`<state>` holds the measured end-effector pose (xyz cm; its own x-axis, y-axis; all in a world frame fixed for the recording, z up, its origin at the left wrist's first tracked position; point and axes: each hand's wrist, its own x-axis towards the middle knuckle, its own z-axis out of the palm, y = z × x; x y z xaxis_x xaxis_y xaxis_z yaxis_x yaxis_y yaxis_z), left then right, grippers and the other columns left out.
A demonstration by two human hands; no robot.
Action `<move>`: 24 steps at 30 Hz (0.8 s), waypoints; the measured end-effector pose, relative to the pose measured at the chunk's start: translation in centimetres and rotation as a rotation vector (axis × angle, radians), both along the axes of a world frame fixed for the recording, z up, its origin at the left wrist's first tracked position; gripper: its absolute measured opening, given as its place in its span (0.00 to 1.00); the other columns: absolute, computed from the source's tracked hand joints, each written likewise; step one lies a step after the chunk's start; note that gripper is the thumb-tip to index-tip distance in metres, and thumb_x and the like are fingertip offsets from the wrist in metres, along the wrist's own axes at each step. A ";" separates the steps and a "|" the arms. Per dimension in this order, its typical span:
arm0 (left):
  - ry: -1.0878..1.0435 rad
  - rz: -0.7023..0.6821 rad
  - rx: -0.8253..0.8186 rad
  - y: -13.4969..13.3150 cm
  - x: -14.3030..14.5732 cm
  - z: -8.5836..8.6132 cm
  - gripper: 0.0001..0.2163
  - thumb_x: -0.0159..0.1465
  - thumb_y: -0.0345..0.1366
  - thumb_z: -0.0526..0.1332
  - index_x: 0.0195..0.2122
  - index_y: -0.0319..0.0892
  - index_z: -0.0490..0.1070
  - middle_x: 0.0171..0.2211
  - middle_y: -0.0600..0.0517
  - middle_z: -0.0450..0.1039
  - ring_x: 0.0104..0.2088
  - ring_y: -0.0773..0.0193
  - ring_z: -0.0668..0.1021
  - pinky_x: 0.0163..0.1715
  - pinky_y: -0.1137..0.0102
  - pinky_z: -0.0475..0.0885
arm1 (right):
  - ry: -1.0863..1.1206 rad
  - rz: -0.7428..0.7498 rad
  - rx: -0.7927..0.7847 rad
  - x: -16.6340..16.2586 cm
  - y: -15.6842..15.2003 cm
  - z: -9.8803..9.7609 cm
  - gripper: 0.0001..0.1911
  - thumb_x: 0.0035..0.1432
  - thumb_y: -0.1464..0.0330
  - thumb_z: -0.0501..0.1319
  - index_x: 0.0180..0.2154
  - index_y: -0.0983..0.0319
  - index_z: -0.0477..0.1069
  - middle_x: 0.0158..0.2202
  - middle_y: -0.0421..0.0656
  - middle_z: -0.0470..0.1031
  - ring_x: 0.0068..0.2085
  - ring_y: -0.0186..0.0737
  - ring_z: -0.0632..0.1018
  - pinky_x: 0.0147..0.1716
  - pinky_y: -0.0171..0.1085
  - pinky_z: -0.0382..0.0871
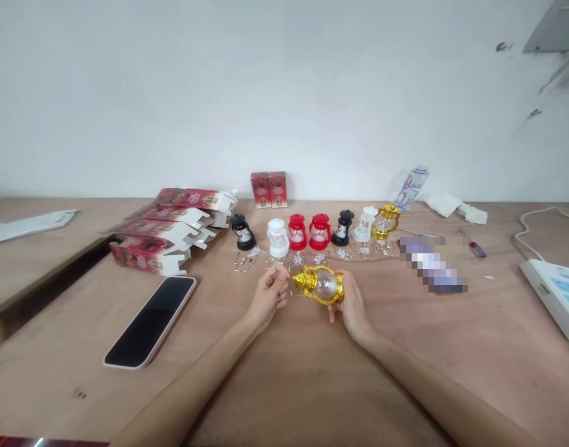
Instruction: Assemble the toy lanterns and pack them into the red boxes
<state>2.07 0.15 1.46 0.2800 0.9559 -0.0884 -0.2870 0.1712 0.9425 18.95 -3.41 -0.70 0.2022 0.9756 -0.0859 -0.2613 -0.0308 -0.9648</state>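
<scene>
My right hand [353, 304] is wrapped round the base of a small gold lantern [327, 284] with a clear globe. The lantern lies on its side in the air, its cap pointing left. Close to that cap, my left hand [269, 292] is closed in a pinch on a thin bent wire handle [297, 294], which is faint against the wood. Behind my hands stands a row of small lanterns: black [242, 232], white [278, 238], red [297, 232] and gold [385, 221] among them. Bent wire handles [242, 262] and tiny parts [319, 258] lie before them.
Several flattened red boxes [172, 217] are piled at left, near a gap in the table. A phone [150, 323] lies front left. Two upright red boxes [269, 190] stand by the wall. At right are a screwdriver [477, 249], tissues [445, 204] and a power strip [556, 297].
</scene>
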 end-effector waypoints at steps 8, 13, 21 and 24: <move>0.097 -0.070 0.027 0.6 -0.9 0.5 0.19 0.53 0.52 0.64 0.28 0.42 0.61 0.15 0.65 0.46 0.14 0.79 0.48 0.12 0.84 0.47 | -0.089 -0.021 0.020 -0.1 -0.2 0.0 0.22 0.56 0.46 0.48 0.37 0.58 0.60 0.12 0.30 0.59 0.11 0.29 0.60 0.05 0.26 0.49; 0.131 -0.097 0.051 0.6 -1.1 0.3 0.19 0.53 0.53 0.63 0.28 0.42 0.61 0.15 0.64 0.46 0.14 0.79 0.48 0.12 0.84 0.47 | -0.081 0.002 0.040 -0.1 -0.3 -0.2 0.22 0.56 0.46 0.49 0.37 0.57 0.60 0.15 0.31 0.60 0.11 0.29 0.60 0.05 0.26 0.50; 0.151 -0.122 -0.011 0.7 -1.1 0.3 0.19 0.53 0.51 0.64 0.27 0.41 0.60 0.15 0.64 0.48 0.14 0.79 0.49 0.12 0.84 0.46 | -0.076 -0.052 0.071 -0.3 -0.4 -0.1 0.20 0.58 0.49 0.47 0.37 0.57 0.60 0.18 0.31 0.61 0.12 0.27 0.59 0.06 0.26 0.52; 0.161 -0.107 -0.030 0.8 -1.1 0.2 0.20 0.51 0.52 0.65 0.26 0.41 0.60 0.15 0.64 0.49 0.14 0.79 0.50 0.12 0.84 0.47 | -0.093 -0.067 0.095 -0.4 -0.6 -0.1 0.19 0.58 0.49 0.46 0.38 0.57 0.59 0.19 0.31 0.60 0.12 0.26 0.59 0.07 0.25 0.51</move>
